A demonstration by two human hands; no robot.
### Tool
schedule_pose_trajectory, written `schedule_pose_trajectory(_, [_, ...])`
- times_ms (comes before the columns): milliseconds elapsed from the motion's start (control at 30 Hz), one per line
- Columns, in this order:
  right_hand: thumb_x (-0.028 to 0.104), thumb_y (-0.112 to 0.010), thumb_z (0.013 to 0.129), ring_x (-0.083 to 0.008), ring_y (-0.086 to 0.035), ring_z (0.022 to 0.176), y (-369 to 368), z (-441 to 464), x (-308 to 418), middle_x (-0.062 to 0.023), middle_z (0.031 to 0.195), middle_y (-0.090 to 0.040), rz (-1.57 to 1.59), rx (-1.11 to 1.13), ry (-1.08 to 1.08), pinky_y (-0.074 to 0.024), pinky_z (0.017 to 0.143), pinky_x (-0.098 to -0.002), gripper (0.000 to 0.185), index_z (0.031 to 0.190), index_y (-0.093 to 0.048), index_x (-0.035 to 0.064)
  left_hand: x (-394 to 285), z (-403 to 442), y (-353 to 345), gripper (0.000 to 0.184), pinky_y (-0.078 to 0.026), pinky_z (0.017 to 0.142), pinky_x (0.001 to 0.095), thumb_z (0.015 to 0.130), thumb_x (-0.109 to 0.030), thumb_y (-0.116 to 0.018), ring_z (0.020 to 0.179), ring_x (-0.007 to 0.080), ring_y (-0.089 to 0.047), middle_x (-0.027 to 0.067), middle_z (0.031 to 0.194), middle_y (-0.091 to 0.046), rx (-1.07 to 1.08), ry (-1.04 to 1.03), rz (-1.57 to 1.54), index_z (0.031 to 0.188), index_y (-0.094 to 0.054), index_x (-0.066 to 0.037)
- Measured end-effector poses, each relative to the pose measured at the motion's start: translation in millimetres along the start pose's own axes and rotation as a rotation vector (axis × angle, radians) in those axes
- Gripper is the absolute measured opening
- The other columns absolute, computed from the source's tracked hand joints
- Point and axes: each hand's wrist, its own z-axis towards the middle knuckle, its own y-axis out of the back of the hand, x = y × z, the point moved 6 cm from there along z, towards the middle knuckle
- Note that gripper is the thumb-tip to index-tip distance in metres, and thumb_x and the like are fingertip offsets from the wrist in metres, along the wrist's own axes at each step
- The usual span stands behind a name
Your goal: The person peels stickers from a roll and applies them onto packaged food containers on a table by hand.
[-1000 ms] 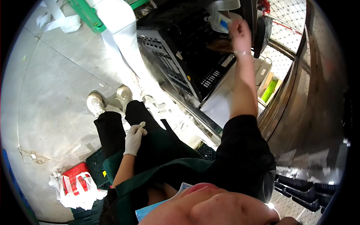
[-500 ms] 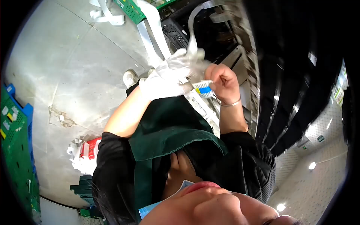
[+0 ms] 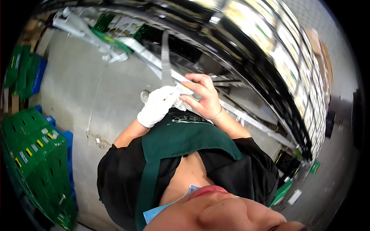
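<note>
My left hand [image 3: 157,106], in a white glove, is closed on a small white printed label [image 3: 184,89] in front of the green apron [image 3: 185,134]. From the right, my bare right hand [image 3: 203,95] has its thumb and a fingertip at the label's edges, with its other fingers spread. A pale translucent strip [image 3: 165,57] runs up from the hands. How the strip and label join is hidden by the glove.
Stacked green crates [image 3: 34,150] stand at the left on blue pallets. Long white strips [image 3: 140,52] lie near a green crate [image 3: 110,40] at the top. A black wire rack [image 3: 246,50] curves across the upper right.
The view has swung, bringing the wire rack and more green crates in. My right hand came back from the black crate with the label, and my left hand rose from my lap to meet it.
</note>
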Motion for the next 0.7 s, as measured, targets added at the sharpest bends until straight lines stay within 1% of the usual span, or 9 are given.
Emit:
schedule_pose_trajectory(67, [0.009,-0.069,0.065,-0.0207,-0.054,0.075,49,-52,-8,-0.006,0.086,-0.057,0.052,-0.141,-0.07,-0.0445,0.063,-0.0294,0.022,0.086,-0.062,0.0062,-16,2,-62,0.019,-0.044,0.064,0.0271,0.082,-0.012,-0.052,0.071,0.0184,-0.055,0.0093,0.081,-0.059,0.028,-0.039,0.01,0.095,-0.059,0.0])
schedule_pose_trajectory(200, [0.0,-0.067,0.064,-0.0202,-0.056,0.065,162,-164,4,-0.0057,0.071,-0.058,-0.037,-0.358,-0.114,-0.0456,0.056,-0.0281,0.017,0.08,-0.063,0.0061,-44,-9,-203,0.02,-0.043,0.063,0.0276,0.081,-0.014,-0.055,0.072,0.0153,-0.054,0.0078,0.08,-0.058,0.291,0.13,-0.034,0.095,-0.058,0.0])
schedule_pose_trajectory(300, [-0.001,-0.065,0.066,-0.021,-0.056,0.068,226,-250,14,-0.0071,0.075,-0.059,-0.026,-0.502,-0.22,-0.0458,0.059,-0.0283,0.015,0.08,-0.061,0.004,-86,-12,-302,0.021,-0.045,0.073,0.0285,0.077,-0.013,-0.06,0.085,0.0166,-0.056,0.0123,0.098,-0.059,0.557,0.093,0.018,0.094,-0.06,-0.001])
schedule_pose_trajectory(333, [-0.002,-0.064,0.066,-0.0212,-0.056,0.068,241,-276,19,-0.0073,0.076,-0.058,-0.072,-0.56,-0.239,-0.0458,0.059,-0.0284,0.015,0.08,-0.061,0.0039,-86,-10,-327,0.02,-0.045,0.078,0.0292,0.074,-0.012,-0.062,0.094,0.0206,-0.056,0.0166,0.111,-0.054,0.522,-0.279,0.056,0.092,-0.063,-0.002])
schedule_pose_trajectory(433, [-0.005,-0.064,0.065,-0.0219,-0.055,0.069,275,-329,41,-0.008,0.077,-0.058,-0.217,-0.69,-0.189,-0.0452,0.06,-0.029,0.018,0.082,-0.061,0.0027,-104,-27,-390,0.022,-0.044,0.081,0.0318,0.072,-0.008,-0.062,0.098,0.0258,-0.055,0.0177,0.119,-0.049,0.705,-0.268,-0.096,0.093,-0.063,-0.003])
schedule_pose_trajectory(567, [-0.011,-0.06,0.059,-0.0224,-0.054,0.067,317,-391,83,-0.0096,0.077,-0.057,-0.394,-0.836,0.005,-0.0436,0.06,-0.0288,0.027,0.083,-0.06,0.0008,-146,-59,-439,0.044,-0.036,0.091,0.0323,0.071,-0.001,-0.058,0.106,0.0275,-0.05,0.0189,0.119,-0.049,0.976,-0.774,0.09,0.115,-0.05,-0.002])
schedule_pose_trajectory(633, [-0.009,-0.059,0.065,-0.0226,-0.052,0.069,333,-436,93,-0.0096,0.078,-0.055,-0.442,-1.056,0.018,-0.0436,0.062,-0.0309,0.021,0.084,-0.057,0.0006,-133,-43,-459,0.057,-0.036,0.091,0.0314,0.07,-0.007,-0.061,0.104,0.0255,-0.052,0.0179,0.119,-0.049,1.059,-0.02,-0.371,0.122,-0.041,0.001])
schedule_pose_trajectory(667, [-0.008,-0.058,0.068,-0.0227,-0.051,0.069,343,-453,99,-0.0097,0.079,-0.055,-0.5,-1.166,-0.007,-0.0436,0.062,-0.0312,0.017,0.083,-0.055,0.0007,-118,-31,-464,0.069,-0.036,0.092,0.0307,0.067,-0.009,-0.061,0.106,0.0234,-0.05,0.0176,0.122,-0.046,1.062,0.17,-0.559,0.128,-0.031,0.003])
schedule_pose_trajectory(700, [-0.004,-0.056,0.074,-0.0218,-0.05,0.068,354,-465,107,-0.0105,0.075,-0.052,-0.512,-1.197,-0.088,-0.0418,0.063,-0.0318,0.008,0.08,-0.052,-0.0005,-113,-26,-468,0.068,-0.037,0.092,0.0318,0.066,-0.011,-0.063,0.108,0.024,-0.048,0.0159,0.125,-0.043,1.041,0.076,-0.348,0.126,-0.035,0.002])
